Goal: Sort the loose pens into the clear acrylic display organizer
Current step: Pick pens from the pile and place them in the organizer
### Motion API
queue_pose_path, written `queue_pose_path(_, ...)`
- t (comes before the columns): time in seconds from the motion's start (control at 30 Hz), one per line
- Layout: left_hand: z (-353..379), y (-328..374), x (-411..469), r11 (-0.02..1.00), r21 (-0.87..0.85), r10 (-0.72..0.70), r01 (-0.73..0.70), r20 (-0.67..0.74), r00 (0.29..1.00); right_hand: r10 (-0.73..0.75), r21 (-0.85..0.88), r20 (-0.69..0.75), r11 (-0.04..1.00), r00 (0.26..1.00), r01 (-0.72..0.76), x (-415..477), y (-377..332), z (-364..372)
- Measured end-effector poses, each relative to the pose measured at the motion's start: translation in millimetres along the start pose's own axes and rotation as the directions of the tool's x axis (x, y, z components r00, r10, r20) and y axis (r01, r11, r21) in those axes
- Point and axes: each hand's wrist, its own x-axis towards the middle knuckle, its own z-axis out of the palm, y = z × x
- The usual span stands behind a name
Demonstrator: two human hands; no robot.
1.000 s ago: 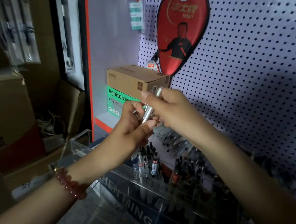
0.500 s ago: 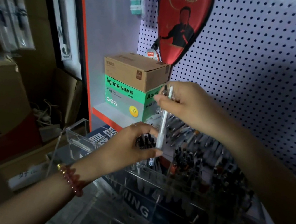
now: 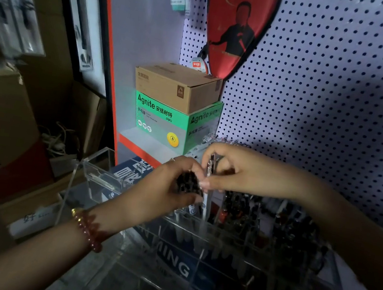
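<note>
- While the right hand (image 3: 239, 171) pinches a pale pen (image 3: 206, 197) near its top between the thumb and curled fingers, the pen stands upright with its lower end down inside the clear acrylic organizer (image 3: 231, 254).
- Left hand (image 3: 160, 190): fingers and thumb are curled round a bunch of dark-capped pens (image 3: 187, 185) standing in the organizer, just beside the pale pen.
- Dim light; which compartment the pale pen's tip sits in cannot be told.
- Stored pens (image 3: 285, 225) with dark and red caps stand in the compartments to the right.
- Bead bracelet (image 3: 90, 229) noted on the left wrist.
- Behind the organizer, a brown carton (image 3: 177, 87) sits on a green box (image 3: 161, 120) against the pegboard (image 3: 344, 93).
- Red paddle cover (image 3: 239, 27) hangs on the pegboard above the carton.
</note>
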Motion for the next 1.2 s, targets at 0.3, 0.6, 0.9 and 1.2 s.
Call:
queue_pose_path(0.3,8.0,6.3,-4.6,0.965,-0.084,-0.259,0.249,-0.134,0.957,-0.015,-0.064,0.030,0.998,0.999,0.016,0.8,11.4,4.1)
queue_pose_path(0.6,24.1,4.7,-2.7,0.991,-0.112,-0.095,0.074,-0.197,0.976,0.062,-0.043,0.096,0.997,0.993,-0.058,1.4,-1.0,1.6)
queue_pose_path(0.9,23.3,2.7,-2.7,0.983,-0.182,-0.049,0.015,-0.188,0.981,0.109,-0.181,0.069,0.979,0.992,-0.095,1.8,-3.5,1.8)
queue_pose_path(1.2,18.3,5.4,-8.2,0.984,-0.152,-0.112,0.088,-0.159,0.981,0.119,0.042,0.007,0.992,0.993,-0.119,5.7,0.7,5.8)
